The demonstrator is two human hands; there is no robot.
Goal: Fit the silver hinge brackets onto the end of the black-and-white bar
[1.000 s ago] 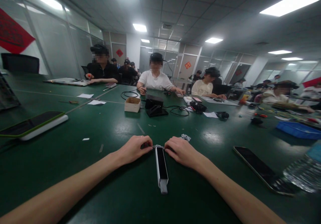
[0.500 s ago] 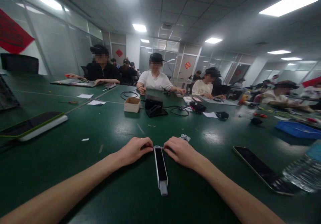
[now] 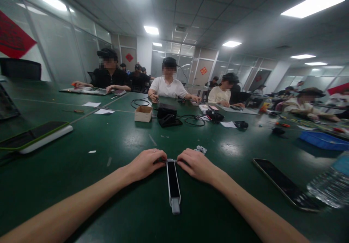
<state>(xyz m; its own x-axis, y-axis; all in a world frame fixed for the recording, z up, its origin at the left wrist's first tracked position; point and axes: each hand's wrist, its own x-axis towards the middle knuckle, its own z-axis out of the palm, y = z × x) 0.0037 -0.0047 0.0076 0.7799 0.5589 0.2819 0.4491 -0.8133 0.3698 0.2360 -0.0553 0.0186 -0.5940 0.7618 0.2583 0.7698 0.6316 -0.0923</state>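
Observation:
On the green table right in front of me lies a slim white device (image 3: 173,181) with a long black face and a grey piece at its near end. My left hand (image 3: 148,163) is closed, its thumb and fingers pinched at the far left corner of the device. Opposite it, my right hand (image 3: 195,165) pinches at the far right corner. The fingertips hide exactly what they grip there. Just behind the right hand lies a small silvery-white piece (image 3: 201,149), partly covered by that hand.
A phone (image 3: 283,183) and a clear plastic bottle (image 3: 331,185) lie to the right, with a blue tray (image 3: 324,140) beyond. At left, a green-edged phone (image 3: 34,134) rests on a white block. A small cardboard box (image 3: 143,114) and black stand (image 3: 167,114) stand ahead. Several people sit around.
The near end of the slim white device has swung slightly to the left. Both hands stay at its far end, almost unmoved.

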